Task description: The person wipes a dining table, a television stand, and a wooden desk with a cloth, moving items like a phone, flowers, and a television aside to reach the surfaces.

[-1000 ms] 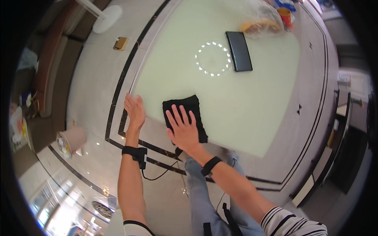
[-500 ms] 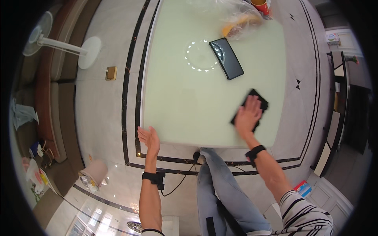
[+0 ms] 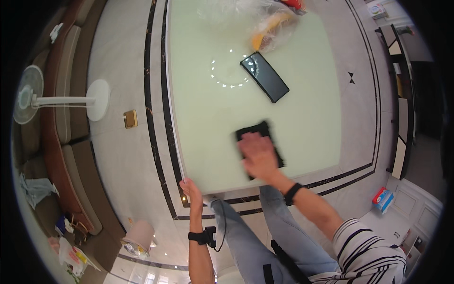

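My right hand (image 3: 259, 154) lies flat on a black cloth (image 3: 260, 128), fingers stretched out, pressing it onto the pale green tabletop (image 3: 208, 128) near the front edge. Hand and cloth are slightly blurred, and the palm hides the cloth's middle. At the table's near left corner is my left hand (image 3: 192, 193), its fingers extended and holding nothing; whether it touches the edge I cannot tell. Beyond the cloth, a dark smartphone (image 3: 266, 77) in a black case rests screen up on the table.
Clear plastic bags (image 3: 272, 31) with something yellow inside sit at the table's far side, beside a red item (image 3: 295, 4). A white fan (image 3: 98, 100) stands on the floor at left, before a brown sofa (image 3: 78, 161). A pinkish bin (image 3: 140, 233) is at lower left.
My right hand has slid the black cloth leftward across the tabletop. My left hand has shifted slightly right and down at the corner. The whole view has turned a little.
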Tool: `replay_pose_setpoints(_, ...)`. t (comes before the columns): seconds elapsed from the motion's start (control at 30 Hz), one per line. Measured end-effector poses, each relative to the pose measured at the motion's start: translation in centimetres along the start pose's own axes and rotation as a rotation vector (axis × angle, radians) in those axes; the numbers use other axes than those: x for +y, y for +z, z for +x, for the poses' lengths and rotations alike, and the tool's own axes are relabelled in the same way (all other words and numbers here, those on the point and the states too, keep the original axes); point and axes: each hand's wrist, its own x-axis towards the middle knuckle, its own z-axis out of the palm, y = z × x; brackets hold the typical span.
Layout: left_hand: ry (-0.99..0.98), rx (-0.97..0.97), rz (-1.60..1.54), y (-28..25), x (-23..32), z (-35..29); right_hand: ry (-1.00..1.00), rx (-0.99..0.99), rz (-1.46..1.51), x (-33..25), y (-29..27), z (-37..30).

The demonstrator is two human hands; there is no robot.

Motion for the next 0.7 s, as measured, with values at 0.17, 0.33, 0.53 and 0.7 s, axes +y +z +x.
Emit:
replay_pose_setpoints(0.17,-0.081,-0.007,0.069,0.9,0.2,0.8,0.604,0.533,-0.310,13.9,-1.0,-2.3)
replay_pose_setpoints(0.33,-0.078,-0.326,-0.043,-1.7,-2.4,3.0,0.706,0.603,-0.388,3.6,3.4,4.0)
replay_pose_setpoints(0.53,-0.114,-0.463,0.108,-4.5,4.0,4.3,0.155,0.410,-0.050,-16.1,7.4,12.9)
replay_pose_setpoints(0.7,0.279,-0.392,0.124,-4.0,15.6,6.3,0.212,0.323,-0.003,-13.6,6.1,9.2)
